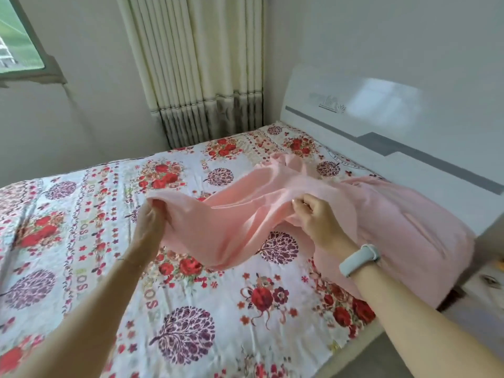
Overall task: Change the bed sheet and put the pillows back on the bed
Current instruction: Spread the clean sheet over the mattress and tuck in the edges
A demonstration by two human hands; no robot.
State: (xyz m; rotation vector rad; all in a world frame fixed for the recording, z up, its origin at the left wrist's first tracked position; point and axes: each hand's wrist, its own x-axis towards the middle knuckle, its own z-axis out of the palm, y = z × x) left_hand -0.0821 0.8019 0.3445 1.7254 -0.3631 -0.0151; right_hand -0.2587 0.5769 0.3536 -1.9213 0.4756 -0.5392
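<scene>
Both grips are closed on one piece of pink cloth (231,214). The left hand (150,222) has its fingers curled round a bunched edge of it. The right hand (313,214) pinches another edge between thumb and fingers; a pale blue wristband (357,259) sits on that wrist. Held apart and lifted, the hands keep the cloth open and clear of the bed, probably to spread it or find its opening; whether it is a pillowcase or a towel-like cover I cannot tell.

Its far end lies on the floral bed sheet (191,296), which is spread flat over the mattress. Just beside the right hand, a pink-covered pillow (409,227) rests against the white headboard (381,126); it looks filled. Cream pleated curtains (196,64) hang beyond the bed.
</scene>
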